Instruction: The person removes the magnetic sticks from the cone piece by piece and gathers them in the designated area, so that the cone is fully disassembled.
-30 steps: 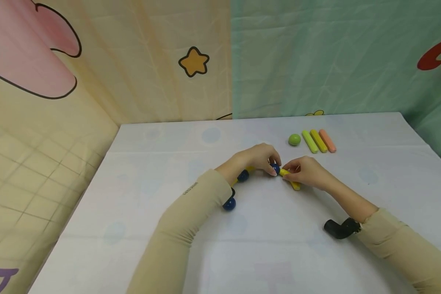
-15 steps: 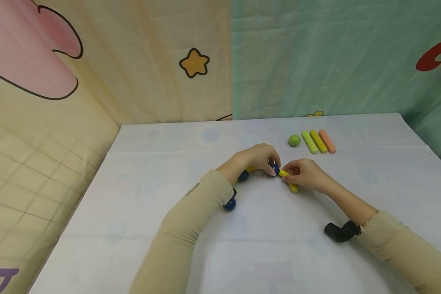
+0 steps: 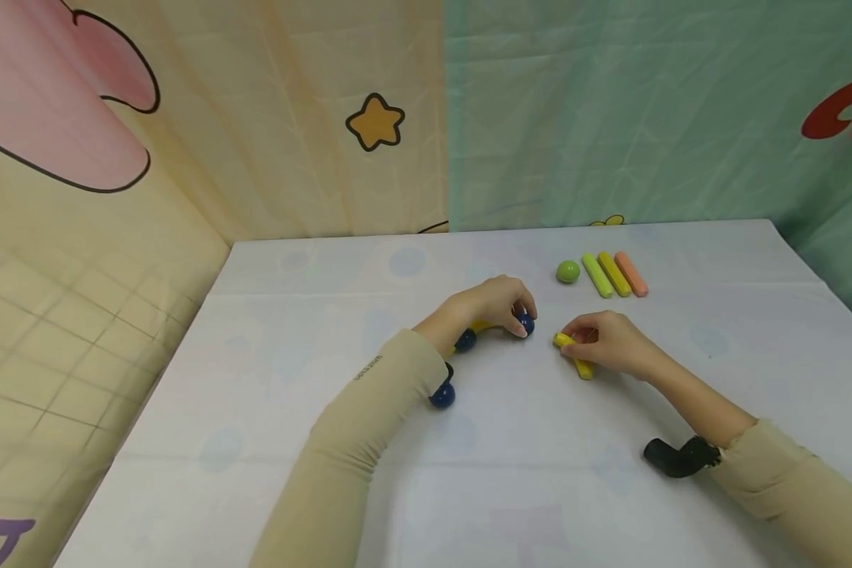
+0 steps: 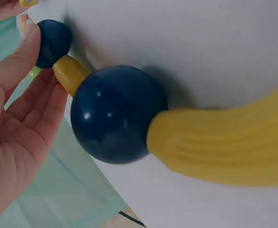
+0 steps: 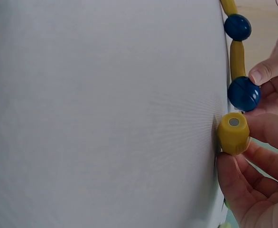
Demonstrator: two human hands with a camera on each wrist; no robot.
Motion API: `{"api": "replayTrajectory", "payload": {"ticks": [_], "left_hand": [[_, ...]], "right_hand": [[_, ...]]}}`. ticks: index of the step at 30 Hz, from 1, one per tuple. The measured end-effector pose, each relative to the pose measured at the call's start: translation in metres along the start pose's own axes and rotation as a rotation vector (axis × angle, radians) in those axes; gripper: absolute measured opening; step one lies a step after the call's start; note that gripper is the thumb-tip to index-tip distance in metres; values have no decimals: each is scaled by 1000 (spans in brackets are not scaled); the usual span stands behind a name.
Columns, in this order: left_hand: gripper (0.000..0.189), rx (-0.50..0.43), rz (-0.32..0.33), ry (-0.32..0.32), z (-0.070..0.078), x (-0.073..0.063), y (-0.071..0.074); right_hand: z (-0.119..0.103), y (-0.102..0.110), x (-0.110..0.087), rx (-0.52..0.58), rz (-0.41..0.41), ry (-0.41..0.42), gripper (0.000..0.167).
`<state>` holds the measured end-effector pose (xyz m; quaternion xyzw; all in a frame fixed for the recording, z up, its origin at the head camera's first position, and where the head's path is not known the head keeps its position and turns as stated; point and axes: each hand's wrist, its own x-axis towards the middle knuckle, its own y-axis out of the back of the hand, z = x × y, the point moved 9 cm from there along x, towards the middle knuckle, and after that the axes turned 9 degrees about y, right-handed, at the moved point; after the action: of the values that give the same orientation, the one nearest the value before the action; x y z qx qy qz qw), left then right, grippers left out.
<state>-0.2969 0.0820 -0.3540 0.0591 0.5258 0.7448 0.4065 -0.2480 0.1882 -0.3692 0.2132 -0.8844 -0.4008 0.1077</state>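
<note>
My left hand [image 3: 498,301] grips a blue ball [image 3: 528,325] between thumb and fingers. That ball ends a chain of blue balls and yellow magnetic rods; a middle ball [image 3: 466,340] and a nearer ball [image 3: 442,395] show beside the left forearm, which hides part of the chain. In the left wrist view, a curved yellow rod [image 4: 215,142] joins a large blue ball [image 4: 117,114]. My right hand [image 3: 606,341] pinches a separate yellow magnetic rod [image 3: 584,369]. A round grey magnet [image 5: 234,122] shows in its end, facing the gripped ball across a small gap.
Behind the hands lie a green ball [image 3: 568,272], a light green rod [image 3: 597,276], a yellow rod [image 3: 614,274] and an orange rod [image 3: 632,274], side by side. A black curved piece [image 3: 681,457] sits at the right wrist. Printed curtains border the white-covered table [image 3: 291,489].
The yellow rod in the right hand has come away from the blue ball, moving right and slightly nearer. The left hand stays on the ball, shifting slightly left.
</note>
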Motion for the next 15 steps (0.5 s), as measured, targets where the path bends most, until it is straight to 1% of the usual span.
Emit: {"api": "replayTrajectory", "payload": {"ticks": [4, 10, 15], "left_hand": [[28, -5, -5, 15, 0, -1, -1], [29, 3, -27, 14, 0, -2, -3], [34, -25, -55, 11, -4, -6, -4]], "right_hand": [[-1, 0, 0, 11, -3, 5, 23], [-3, 2, 0, 8, 0, -4, 25], [-3, 5, 2, 11, 6, -18, 26]]}}
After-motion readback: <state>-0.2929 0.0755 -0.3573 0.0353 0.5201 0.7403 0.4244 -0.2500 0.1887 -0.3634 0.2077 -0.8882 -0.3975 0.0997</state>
